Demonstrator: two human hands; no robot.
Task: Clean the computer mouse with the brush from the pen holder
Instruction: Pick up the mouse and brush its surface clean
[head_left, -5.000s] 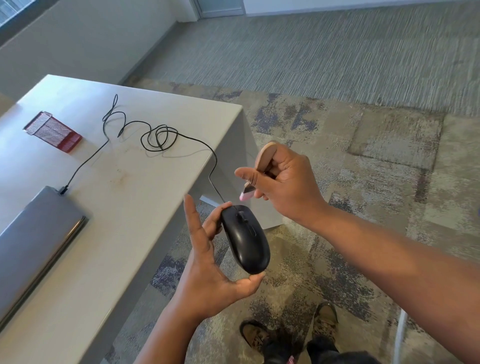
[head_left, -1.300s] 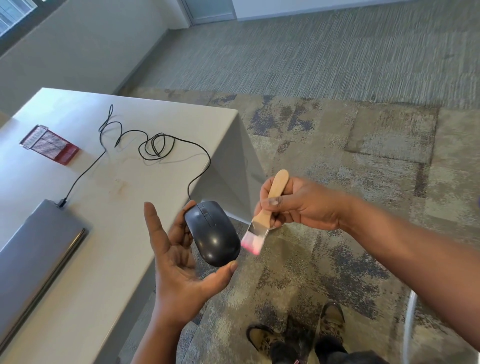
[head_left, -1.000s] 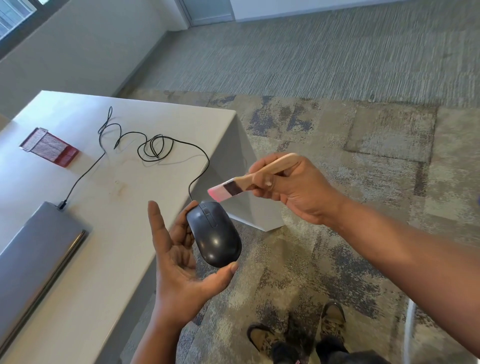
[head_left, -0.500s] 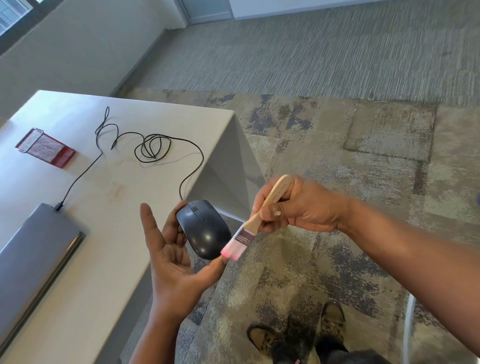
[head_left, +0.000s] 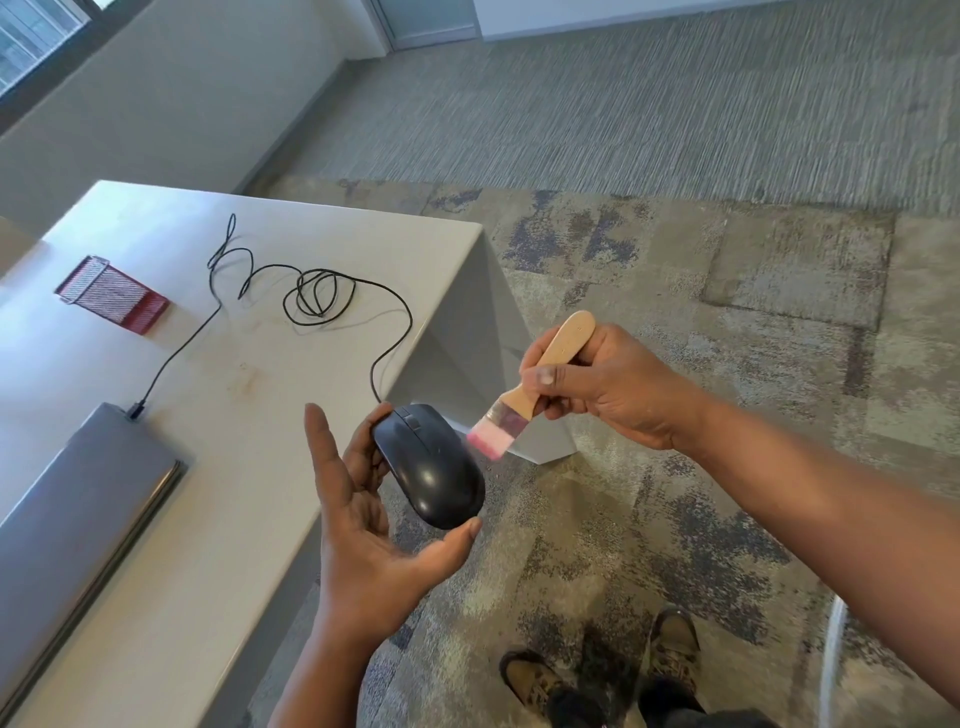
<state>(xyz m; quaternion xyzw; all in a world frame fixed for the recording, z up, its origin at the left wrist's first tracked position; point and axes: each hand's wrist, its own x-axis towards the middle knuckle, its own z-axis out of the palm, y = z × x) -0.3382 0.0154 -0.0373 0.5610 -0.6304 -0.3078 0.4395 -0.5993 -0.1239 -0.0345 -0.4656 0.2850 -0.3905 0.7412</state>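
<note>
Two hands work beyond the edge of the white table (head_left: 260, 467), above the carpet. Left hand (head_left: 374, 525) cradles the black computer mouse (head_left: 431, 467) between fingers and thumb; right hand (head_left: 608, 389) is clenched on the wooden brush (head_left: 540, 384). Half a second ago the pink bristles swept the mouse's near end; now they sit just beside its right flank, higher up. Brushing strokes appear under way. Red pen holder (head_left: 111, 293) lies tipped over, well apart.

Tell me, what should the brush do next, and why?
Probably sweep the brush down-left across the mouse. Its pink bristles sit just beside the mouse's upper right edge, and the left hand holds the mouse top-up.
</note>
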